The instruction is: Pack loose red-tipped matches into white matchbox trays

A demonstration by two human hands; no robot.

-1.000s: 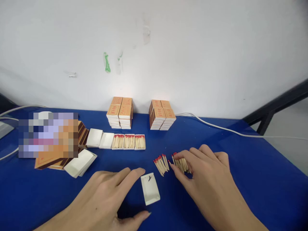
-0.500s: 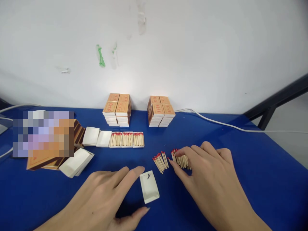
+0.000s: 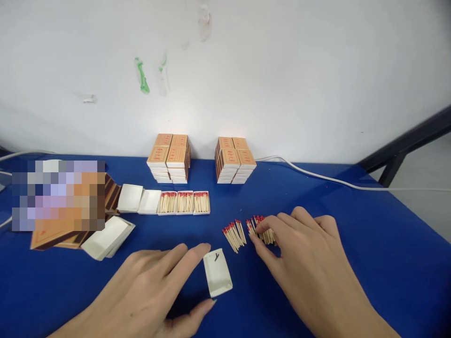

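Observation:
My left hand [image 3: 151, 291] lies flat on the blue table [image 3: 352, 234], fingers spread, its fingertips beside an empty white matchbox tray [image 3: 217, 273] marked with a small black stroke. My right hand [image 3: 306, 263] rests fingers-down on a loose bunch of red-tipped matches [image 3: 261, 229], thumb and forefinger closing around them. A second small bunch of matches [image 3: 234, 234] lies just left of it, untouched.
Three trays filled with matches [image 3: 183, 202] sit in a row, two empty trays [image 3: 138, 199] to their left. Two stacks of orange matchboxes [image 3: 169, 157] [image 3: 234, 159] stand against the white wall. More sleeves and trays [image 3: 105, 234] lie at left. A white cable [image 3: 317, 176] runs rightward.
Both hands stay almost in place; the right hand's fingers have closed slightly on the matches. The view has shifted a little, so everything sits slightly lower-left.

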